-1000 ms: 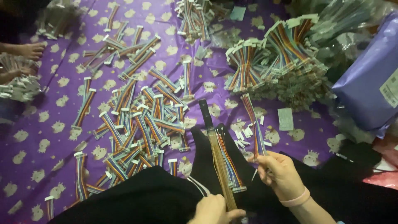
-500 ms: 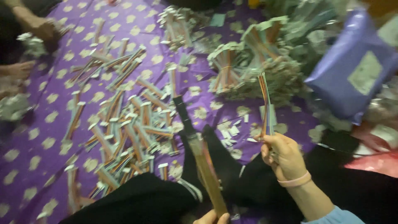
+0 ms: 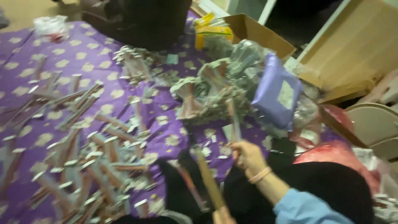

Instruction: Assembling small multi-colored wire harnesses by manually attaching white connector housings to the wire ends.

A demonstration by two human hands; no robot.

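— While the view is smeared with motion blur, what can you make out at the hands?

— I see my right hand (image 3: 246, 157), a pink band on its wrist, clenched around the lower end of a thin multicoloured ribbon cable strip (image 3: 233, 120). The strip stands nearly upright from my fist, near the right edge of the purple cloth with pale yellow blotches (image 3: 74, 58).

— And the left?

— Only the top of my left hand (image 3: 222, 215) shows at the bottom edge of the view. It grasps a long flat tan stick (image 3: 207, 178) that slants up and to the left over dark fabric on my lap — how tightly, I cannot tell.

— What lies about them?

— Left of the stick, a scatter of cable strips with white connector ends (image 3: 99, 166) covers the cloth's near side. Beyond my right hand sits a heap of bundled cables (image 3: 199, 95), and just beside it, to the right, a lilac plastic mailer bag (image 3: 275, 97). An open brown cardboard box (image 3: 257, 35) stands at the cloth's far edge.
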